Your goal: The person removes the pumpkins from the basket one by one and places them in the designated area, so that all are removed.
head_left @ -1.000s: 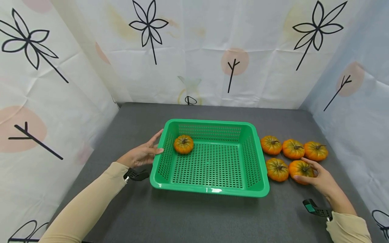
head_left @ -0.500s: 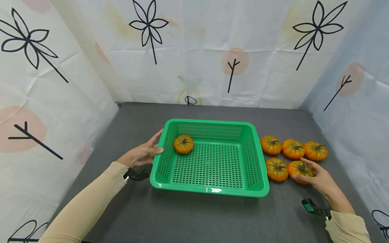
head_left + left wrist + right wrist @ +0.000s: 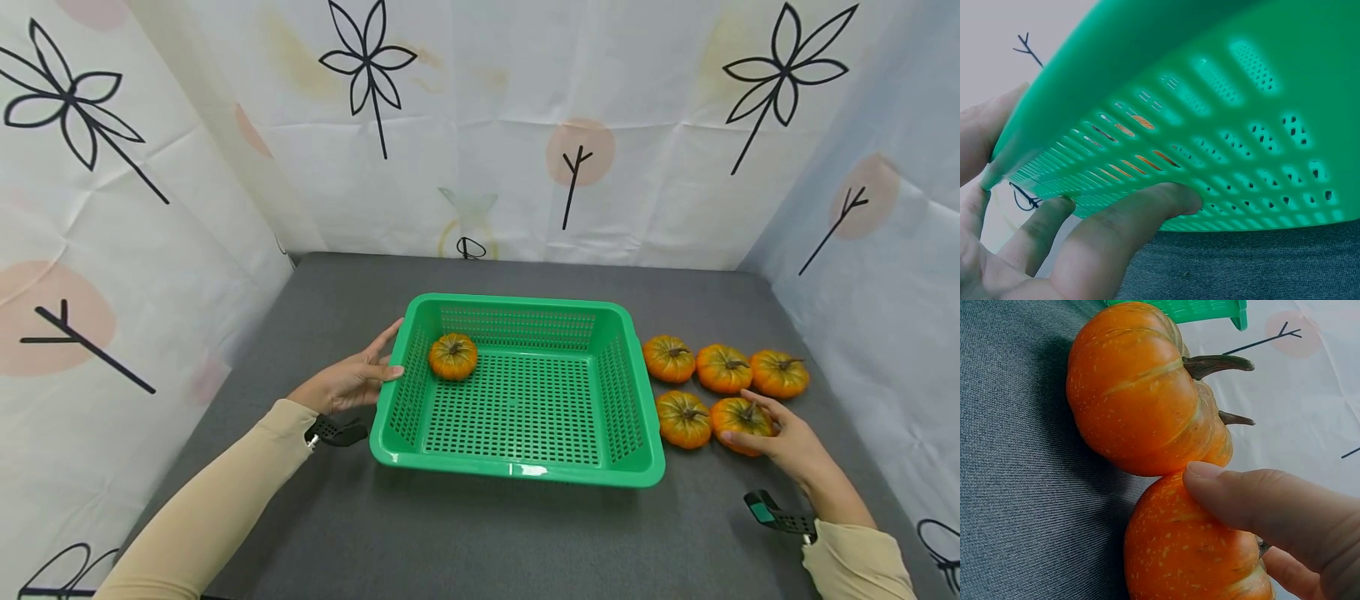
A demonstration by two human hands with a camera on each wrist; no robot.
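Observation:
A green plastic basket (image 3: 513, 475) with slotted walls stands mid-table, with one small orange pumpkin (image 3: 453, 357) inside by its left wall. My left hand (image 3: 352, 379) grips the basket's left rim, thumb over the edge; in the left wrist view its fingers (image 3: 1129, 228) lie against the outer slotted wall. To the right of the basket, my right hand (image 3: 787, 442) holds a pumpkin (image 3: 741, 423) in the near row between thumb and fingers. In the right wrist view the thumb (image 3: 1235, 490) lies on that pumpkin's side, right where it meets the neighbouring pumpkin (image 3: 1135, 387).
Beside the basket's right wall sits another near-row pumpkin (image 3: 683, 419). Behind it runs a back row of pumpkins (image 3: 723, 368), close together. Patterned white cloth (image 3: 510, 167) encloses the grey table (image 3: 480, 542) at the back and sides.
My right hand and the pumpkin it holds have shifted very slightly left, toward the neighbouring pumpkin. The left hand and basket have stayed put.

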